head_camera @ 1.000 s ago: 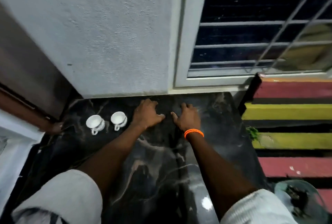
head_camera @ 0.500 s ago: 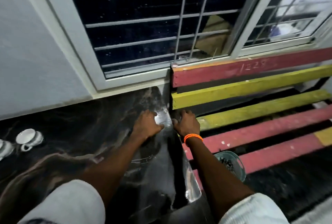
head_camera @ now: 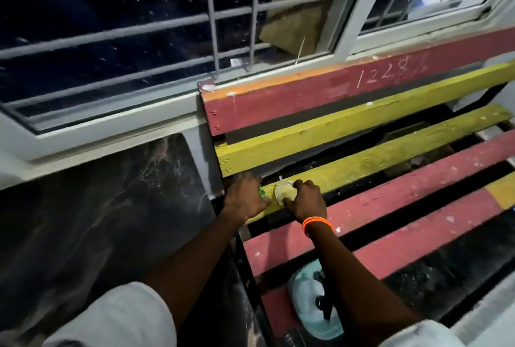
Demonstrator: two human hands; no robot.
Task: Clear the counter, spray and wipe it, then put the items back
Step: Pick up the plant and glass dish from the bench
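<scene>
Right hand had its grip closed around a small clear cup on a yellow slat, left hand beside it curled over something green, grip state unclear, black marble counter at left, barred window behind.

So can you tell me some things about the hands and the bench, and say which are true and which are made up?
1. The right hand has its fingers around a small clear cup. True.
2. The cup sits on a red slat. False: it is on a yellow slat.
3. An orange band is on the left wrist. False: it is on the right wrist.
4. The left hand is at the end of the yellow slat, beside the cup. True.
5. The number chalked on the top red board is 5560. False: it reads 1228.
</scene>
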